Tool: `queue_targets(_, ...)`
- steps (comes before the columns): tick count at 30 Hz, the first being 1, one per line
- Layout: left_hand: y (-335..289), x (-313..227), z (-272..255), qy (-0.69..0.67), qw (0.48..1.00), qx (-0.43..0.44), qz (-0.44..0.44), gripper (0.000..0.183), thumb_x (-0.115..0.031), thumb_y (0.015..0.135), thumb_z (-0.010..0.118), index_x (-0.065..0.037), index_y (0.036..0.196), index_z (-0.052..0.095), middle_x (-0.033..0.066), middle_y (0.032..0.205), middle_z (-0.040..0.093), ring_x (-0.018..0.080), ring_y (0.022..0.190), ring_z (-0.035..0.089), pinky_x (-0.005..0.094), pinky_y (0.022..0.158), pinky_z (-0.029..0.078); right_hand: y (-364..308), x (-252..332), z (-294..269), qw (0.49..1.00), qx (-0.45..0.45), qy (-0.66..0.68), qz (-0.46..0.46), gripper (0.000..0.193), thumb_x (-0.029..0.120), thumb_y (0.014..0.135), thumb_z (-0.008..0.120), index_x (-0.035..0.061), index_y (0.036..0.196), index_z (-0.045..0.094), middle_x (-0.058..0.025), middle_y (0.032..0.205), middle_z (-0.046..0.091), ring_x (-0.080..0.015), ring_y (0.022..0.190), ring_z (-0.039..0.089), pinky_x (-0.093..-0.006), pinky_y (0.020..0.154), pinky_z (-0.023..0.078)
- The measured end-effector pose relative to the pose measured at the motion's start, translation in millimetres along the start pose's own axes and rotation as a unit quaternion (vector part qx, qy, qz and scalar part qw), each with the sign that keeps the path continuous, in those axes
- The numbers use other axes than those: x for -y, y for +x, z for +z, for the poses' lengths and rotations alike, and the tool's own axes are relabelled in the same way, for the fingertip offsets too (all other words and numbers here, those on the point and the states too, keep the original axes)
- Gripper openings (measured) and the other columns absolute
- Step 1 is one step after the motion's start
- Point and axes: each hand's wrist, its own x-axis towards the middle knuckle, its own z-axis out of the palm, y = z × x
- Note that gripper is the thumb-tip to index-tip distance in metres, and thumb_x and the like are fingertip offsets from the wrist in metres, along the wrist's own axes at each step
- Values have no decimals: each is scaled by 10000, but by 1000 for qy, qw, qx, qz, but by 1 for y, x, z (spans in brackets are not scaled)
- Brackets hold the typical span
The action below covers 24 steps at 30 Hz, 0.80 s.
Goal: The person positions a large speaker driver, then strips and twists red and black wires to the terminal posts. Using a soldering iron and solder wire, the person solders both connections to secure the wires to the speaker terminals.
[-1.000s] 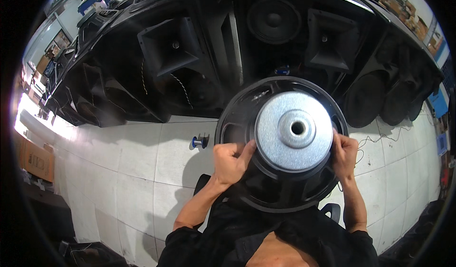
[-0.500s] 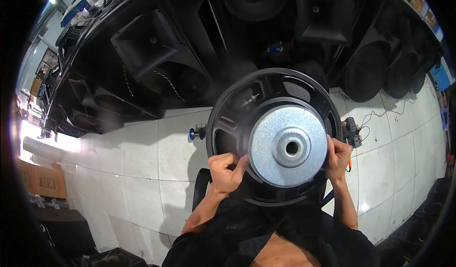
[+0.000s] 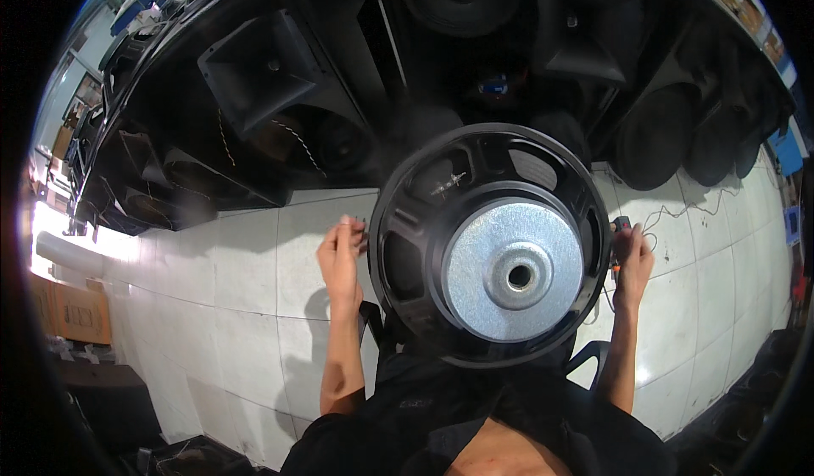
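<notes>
Left hand [image 3: 339, 257] and right hand [image 3: 634, 264] are half-curled beside the woofer [image 3: 496, 251]; whether gripping anything, I cannot tell; best support its rim [image 3: 490, 129] evenly.

We find one wide fisheye view, worn at head height, facing steeply down past the shirt [image 3: 407, 417]. We record the speaker [image 3: 487, 251] near, just right of centre, and the cabinets [image 3: 335, 52] farther off, bending along the upper rim.

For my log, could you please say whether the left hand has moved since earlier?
Yes: the left hand moved left and forward against the tiled floor.
</notes>
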Motion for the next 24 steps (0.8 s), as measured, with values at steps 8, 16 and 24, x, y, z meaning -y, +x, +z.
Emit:
queue_targets(8, -3, 19, 8, -299, 896, 189, -267, 412, -298, 1022, 556, 21, 1281, 587, 122, 1233, 660, 205, 1082, 655, 336, 935, 546, -42, -4, 15, 897, 191, 295, 267, 607, 489, 1028, 460, 61, 1457, 427, -115, 1427, 503, -282, 1283, 506, -456, 1069, 420)
queue_targets(16, -7, 25, 9, -337, 877, 235, -248, 455, -335, 1030, 531, 23, 1310, 561, 136, 1255, 650, 237, 1103, 655, 383, 969, 541, -35, -29, 10, 834, 264, 441, 203, 559, 480, 1026, 463, 171, 1490, 425, -63, 1453, 519, -218, 1268, 557, -398, 1041, 478)
queue_targets(24, -8, 24, 11, -348, 876, 223, -248, 481, -353, 1018, 551, 38, 1297, 564, 165, 1278, 633, 246, 1125, 647, 389, 984, 533, -40, -21, 20, 897, 173, 350, 209, 687, 586, 999, 434, 93, 1476, 413, -112, 1477, 465, -308, 1348, 450, -506, 1112, 364)
